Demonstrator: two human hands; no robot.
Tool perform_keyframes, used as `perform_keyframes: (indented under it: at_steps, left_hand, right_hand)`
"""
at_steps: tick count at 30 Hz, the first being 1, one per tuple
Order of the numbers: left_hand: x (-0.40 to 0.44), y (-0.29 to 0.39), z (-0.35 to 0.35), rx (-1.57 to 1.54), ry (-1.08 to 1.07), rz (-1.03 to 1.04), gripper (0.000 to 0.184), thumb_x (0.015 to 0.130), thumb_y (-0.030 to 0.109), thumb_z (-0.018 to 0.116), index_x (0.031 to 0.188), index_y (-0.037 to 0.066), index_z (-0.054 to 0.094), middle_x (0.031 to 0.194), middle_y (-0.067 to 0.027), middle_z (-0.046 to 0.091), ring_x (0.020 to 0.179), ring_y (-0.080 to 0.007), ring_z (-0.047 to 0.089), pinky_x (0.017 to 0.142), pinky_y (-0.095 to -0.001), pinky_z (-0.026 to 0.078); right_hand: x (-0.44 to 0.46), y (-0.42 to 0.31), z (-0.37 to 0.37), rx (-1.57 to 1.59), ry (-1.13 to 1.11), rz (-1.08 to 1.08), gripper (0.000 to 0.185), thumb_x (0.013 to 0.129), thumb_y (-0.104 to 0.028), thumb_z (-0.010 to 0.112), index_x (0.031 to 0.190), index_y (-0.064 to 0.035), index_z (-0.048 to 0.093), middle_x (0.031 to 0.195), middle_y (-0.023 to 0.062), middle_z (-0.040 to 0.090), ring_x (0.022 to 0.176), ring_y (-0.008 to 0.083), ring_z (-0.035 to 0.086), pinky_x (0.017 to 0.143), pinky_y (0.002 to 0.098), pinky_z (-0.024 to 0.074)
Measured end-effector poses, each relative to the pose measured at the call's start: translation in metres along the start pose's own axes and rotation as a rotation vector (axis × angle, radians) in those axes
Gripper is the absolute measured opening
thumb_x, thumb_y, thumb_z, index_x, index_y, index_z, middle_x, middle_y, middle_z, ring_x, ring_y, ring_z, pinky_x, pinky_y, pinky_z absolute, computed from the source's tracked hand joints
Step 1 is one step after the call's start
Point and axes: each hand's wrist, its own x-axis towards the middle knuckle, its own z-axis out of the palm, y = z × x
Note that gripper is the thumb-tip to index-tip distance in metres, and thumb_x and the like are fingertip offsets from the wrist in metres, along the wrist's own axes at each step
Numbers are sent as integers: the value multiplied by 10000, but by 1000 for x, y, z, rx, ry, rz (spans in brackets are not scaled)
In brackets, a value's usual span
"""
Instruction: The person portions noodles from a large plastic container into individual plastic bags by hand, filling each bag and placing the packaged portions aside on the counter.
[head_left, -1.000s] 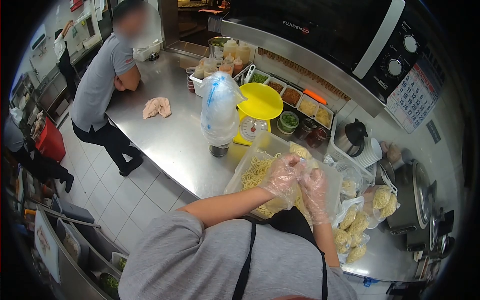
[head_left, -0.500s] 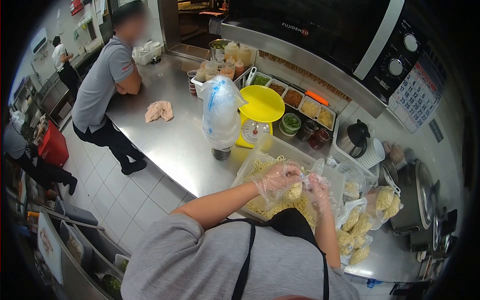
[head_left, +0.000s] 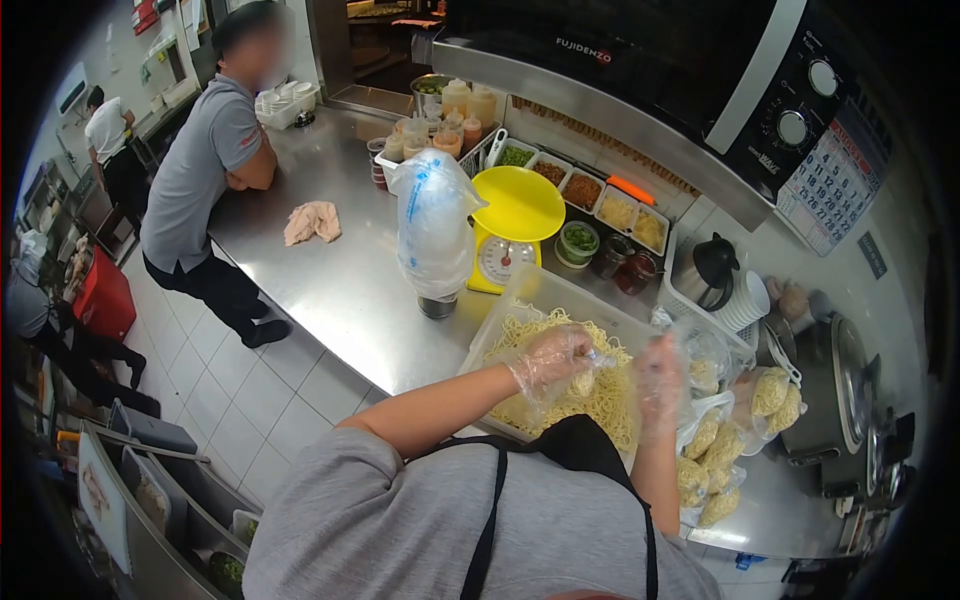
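Note:
Both hands wear clear plastic gloves. My left hand (head_left: 556, 362) is closed on the gathered neck of a small clear bag of noodles (head_left: 582, 384), which hangs over a translucent tub. My right hand (head_left: 658, 385) is raised at the tub's right side, apart from the bag; its fingers look drawn together but are blurred by motion. Loose yellow noodles (head_left: 612, 408) lie in the tub (head_left: 485, 335). Several filled noodle bags (head_left: 722, 445) are piled to the right. Behind the tub stands a yellow scale (head_left: 518, 205).
A plastic-wrapped stack (head_left: 436, 215) stands left of the scale. Sauce bottles (head_left: 455, 100) and topping trays (head_left: 583, 190) line the back under a microwave (head_left: 600, 60). A cloth (head_left: 312, 222) lies on the steel counter (head_left: 330, 300). A person (head_left: 205, 170) leans at its far left; large pots (head_left: 825, 400) stand right.
My right hand has come away from the bag and moved right and slightly up. My left hand still holds the bag over the tub. A distant person at the left has turned.

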Motion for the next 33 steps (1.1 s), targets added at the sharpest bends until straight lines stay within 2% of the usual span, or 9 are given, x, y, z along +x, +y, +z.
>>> perform_keyframes:
  at_steps: [2, 5, 7, 13, 17, 21, 24, 29, 33]
  left_hand:
    - [0, 1, -3, -4, -1, 1, 158, 788, 200, 645, 825, 63, 576, 836, -83, 556, 800, -238, 550, 710, -331, 442]
    - [0, 11, -6, 32, -33, -30, 158, 784, 195, 640, 835, 63, 571, 816, -86, 550, 778, -237, 547, 689, -325, 437]
    - [0, 12, -6, 72, -51, -70, 160, 784, 195, 638, 842, 63, 569, 810, -88, 549, 766, -238, 544, 677, -320, 435]
    - [-1, 0, -15, -50, -135, -108, 185, 791, 205, 637, 876, 66, 550, 821, -66, 539, 784, -178, 537, 713, -312, 439]
    - [-1, -18, -3, -246, -164, -45, 133, 837, 185, 589, 916, 88, 545, 887, -48, 537, 874, -153, 515, 821, -302, 418]
    - [2, -8, -8, -208, -245, -29, 111, 809, 115, 574, 884, 35, 568, 827, -87, 577, 786, -189, 546, 749, -309, 439]
    - [-1, -1, -8, -189, -304, -117, 121, 826, 133, 576, 923, 71, 539, 909, -70, 551, 886, -185, 535, 808, -320, 419]
    - [0, 6, -3, 69, -121, -41, 137, 787, 42, 524, 924, 38, 526, 892, -157, 559, 850, -323, 546, 771, -372, 427]
    - [0, 9, 0, 65, -49, -16, 128, 776, 24, 514, 904, 19, 522, 855, -165, 565, 822, -334, 552, 753, -384, 430]
  right_hand:
    - [3, -2, -4, 224, -21, -108, 275, 876, -366, 578, 845, -93, 588, 760, -18, 529, 723, 79, 472, 668, 245, 370]
    - [2, 0, -1, -101, 221, -44, 256, 872, -363, 581, 898, -108, 595, 851, -13, 541, 766, 90, 473, 686, 252, 380]
    - [3, 5, 5, -475, -211, 103, 251, 852, -318, 609, 995, -112, 599, 966, -6, 556, 892, 113, 498, 771, 270, 405]
    - [2, 21, 10, -650, -368, 101, 382, 778, -191, 667, 1122, -70, 556, 1072, 16, 554, 1046, 139, 484, 903, 300, 387]
    - [3, 26, 9, -511, -504, -79, 498, 734, -172, 695, 1177, -80, 487, 1115, 18, 514, 1046, 139, 476, 897, 282, 386]
    - [-4, 19, 18, -611, -421, 40, 355, 752, -144, 684, 1071, -106, 535, 1085, -7, 490, 1043, 125, 452, 890, 281, 378]
    - [-4, 19, 21, -596, -516, 5, 230, 758, -163, 691, 935, -107, 554, 1056, -16, 477, 1022, 124, 451, 876, 277, 380]
    - [-8, 13, 36, -604, -461, 23, 178, 781, -201, 681, 821, -105, 536, 948, -22, 480, 933, 109, 481, 849, 266, 391]
    - [-8, 15, 37, -497, -418, 115, 162, 792, -201, 670, 820, -101, 546, 910, -24, 486, 898, 94, 493, 824, 257, 399]
